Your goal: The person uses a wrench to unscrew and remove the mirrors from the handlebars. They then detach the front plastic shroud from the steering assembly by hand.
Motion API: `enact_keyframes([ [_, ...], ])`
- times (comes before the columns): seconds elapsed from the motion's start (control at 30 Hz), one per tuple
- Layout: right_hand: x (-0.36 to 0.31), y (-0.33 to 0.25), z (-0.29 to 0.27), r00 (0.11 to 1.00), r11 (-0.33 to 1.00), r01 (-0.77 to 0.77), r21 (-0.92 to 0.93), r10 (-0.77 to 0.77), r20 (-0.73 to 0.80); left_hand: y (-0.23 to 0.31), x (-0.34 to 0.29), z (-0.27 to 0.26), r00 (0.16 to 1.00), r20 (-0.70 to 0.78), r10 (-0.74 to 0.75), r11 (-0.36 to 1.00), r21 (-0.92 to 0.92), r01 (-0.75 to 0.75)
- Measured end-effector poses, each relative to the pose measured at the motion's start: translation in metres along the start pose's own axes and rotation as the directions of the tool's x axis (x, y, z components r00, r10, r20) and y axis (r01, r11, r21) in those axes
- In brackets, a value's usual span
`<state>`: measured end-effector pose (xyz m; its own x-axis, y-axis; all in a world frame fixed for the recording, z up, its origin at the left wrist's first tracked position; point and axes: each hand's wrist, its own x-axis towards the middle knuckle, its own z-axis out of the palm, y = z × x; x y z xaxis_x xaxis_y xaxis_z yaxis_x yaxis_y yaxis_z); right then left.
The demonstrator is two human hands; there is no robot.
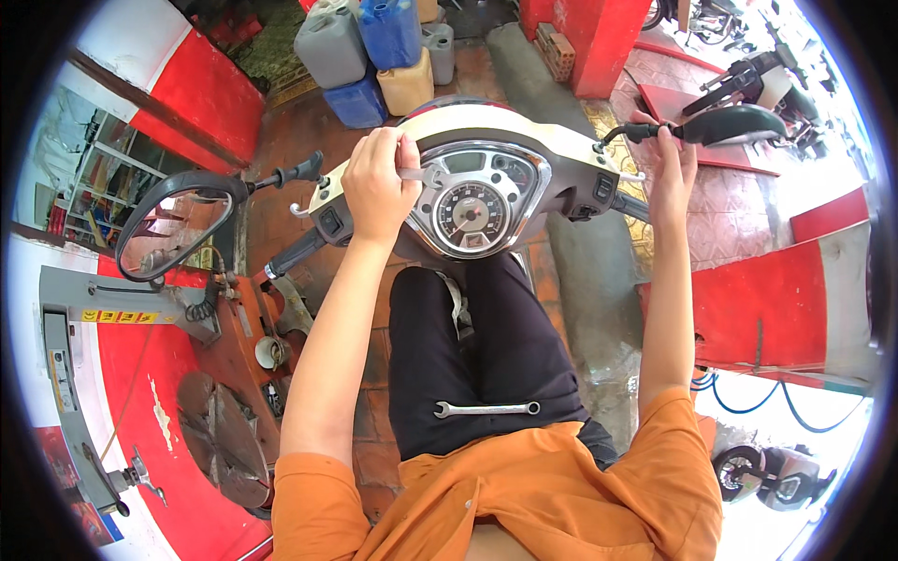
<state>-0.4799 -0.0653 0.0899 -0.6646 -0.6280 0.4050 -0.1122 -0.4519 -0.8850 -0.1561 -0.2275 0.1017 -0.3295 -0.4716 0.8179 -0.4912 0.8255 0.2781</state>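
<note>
In front of me stands a scooter with a cream handlebar cover (500, 122) and a round speedometer (470, 216). My left hand (379, 178) is closed around a wrench (427, 176), whose open-ended jaw sticks out over the dashboard. Most of its handle is hidden in my fist. My right hand (669, 164) grips the stem of the right mirror (734, 125) with fingers and thumb, just beside the mirror head. The left mirror (178, 224) stands on its stem, untouched. A combination wrench (486, 409) lies across my thighs.
Stacked plastic jerrycans (391, 37) stand beyond the scooter. A grey tyre-changing machine (122, 299) and a red-and-white wall are at the left. Parked motorbikes (758, 84) stand at the far right, and another (776, 477) at the lower right. A red pillar (599, 42) rises behind.
</note>
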Motion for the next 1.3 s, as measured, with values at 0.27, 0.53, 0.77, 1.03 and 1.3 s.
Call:
enact_keyframes([
  [0.27, 0.016, -0.002, 0.014, 0.8, 0.514, 0.572, -0.639, -0.523, 0.295, 0.0, 0.001, 0.002, 1.0, -0.017, 0.019, 1.0, 0.02, -0.019],
  [0.53, 0.071, -0.016, 0.081, 0.924, 0.942, -0.085, -0.325, 0.196, 0.329, 0.002, 0.0, -0.001, 1.0, 0.018, -0.01, 1.0, 0.02, 0.009],
  [0.77, 0.064, 0.003, 0.089, 0.99, 0.771, -0.131, -0.623, 0.063, -0.13, 0.0, 0.001, 0.002, 1.0, 0.006, 0.004, 1.0, -0.002, -0.004],
  [1.03, 0.09, -0.003, 0.076, 0.91, 0.855, -0.374, -0.359, 0.413, 0.034, -0.004, -0.001, 0.0, 0.999, -0.026, 0.019, 1.0, -0.004, -0.019],
  [1.3, 0.109, 0.023, 0.043, 0.319, 0.647, -0.753, 0.12, 0.199, 0.927, 0.005, -0.001, 0.004, 0.999, 0.029, -0.036, 0.999, -0.024, 0.037],
])
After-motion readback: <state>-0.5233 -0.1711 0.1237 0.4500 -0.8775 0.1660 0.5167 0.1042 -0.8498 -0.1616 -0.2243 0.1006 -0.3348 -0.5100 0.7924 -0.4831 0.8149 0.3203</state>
